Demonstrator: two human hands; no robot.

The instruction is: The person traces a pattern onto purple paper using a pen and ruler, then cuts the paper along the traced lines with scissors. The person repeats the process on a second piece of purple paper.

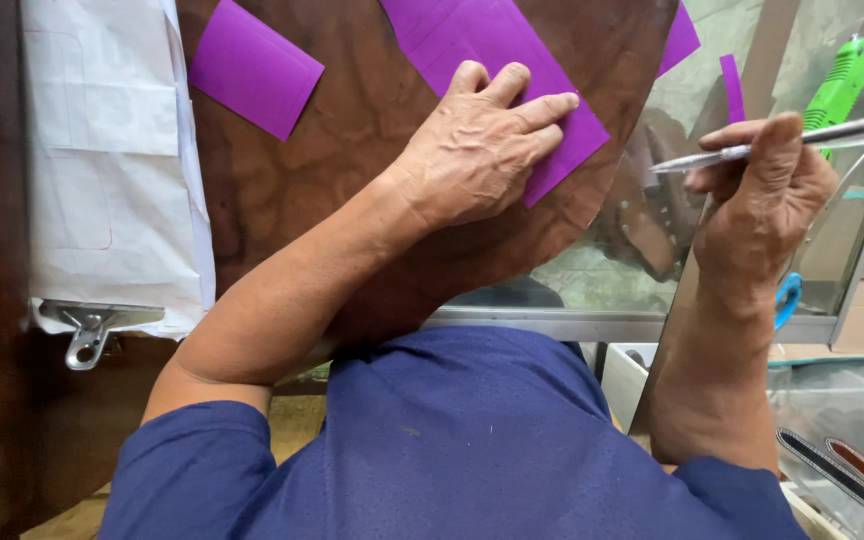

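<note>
1. Two hands are in shot: the left hand [477, 150] lies flat on a purple sheet [512, 60], and the right hand [762, 200] holds a silver pen [782, 140].
2. Left hand first: its fingers [542, 105] are spread and pressed down on the sheet, pinning it and gripping nothing.
3. That sheet lies on a dark brown leather hide [352, 130], near the hide's right edge. Its long axis runs on a slant, from the hide's top edge down to the right, and the fingers point across it.
4. Right hand now: its fingers are curled shut around the pen, with the thumb on top. The barrel lies almost level and its tip points left, toward the sheet.
5. The key gap: the pen tip hangs just off the hide's right edge, over the glass counter [652, 270], a short way right of the sheet's lower right corner. The sheet lies to the left of that hand.
6. The left hand is the nearer one, already touching the sheet; the right hand is clear of it.
7. Around them: a smaller purple piece [252, 65] sits toward the hide's upper left, white paper patterns [112, 160] held in a metal clip [87, 330] lie along the left edge, and a green tool [837, 85] rests at the counter's far right.
</note>
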